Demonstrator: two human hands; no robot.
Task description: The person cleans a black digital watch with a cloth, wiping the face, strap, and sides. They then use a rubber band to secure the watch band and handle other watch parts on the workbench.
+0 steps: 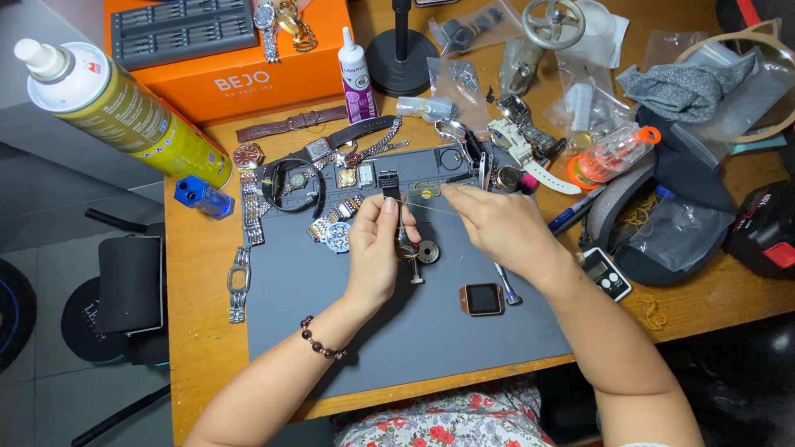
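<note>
Hands stretching a thin yellow rubber band [418, 201] above a grey rubber work mat [331, 306].
Left hand [374, 248] pinches a small black watch strap piece [389, 184] upright; right hand [497, 223] pinches the band's other end taut. Band looks light, soft and stretchy, liable to snap back; strap piece seems stiff, best held by its sides.

A work mat [331, 306] lies on the table [199, 331], in the middle. On the mat, near its front edge, lies a square watch [481, 299], with a small tool [507, 285] just to its right. Loose watches [331, 228] lie along the back part of the mat. Behind the mat stands a box [248, 79], and a glue bottle [356, 76] stands to the right of it. A spray can [124, 112] is at the left. A calculator [606, 274] lies to the right of the mat.
</note>
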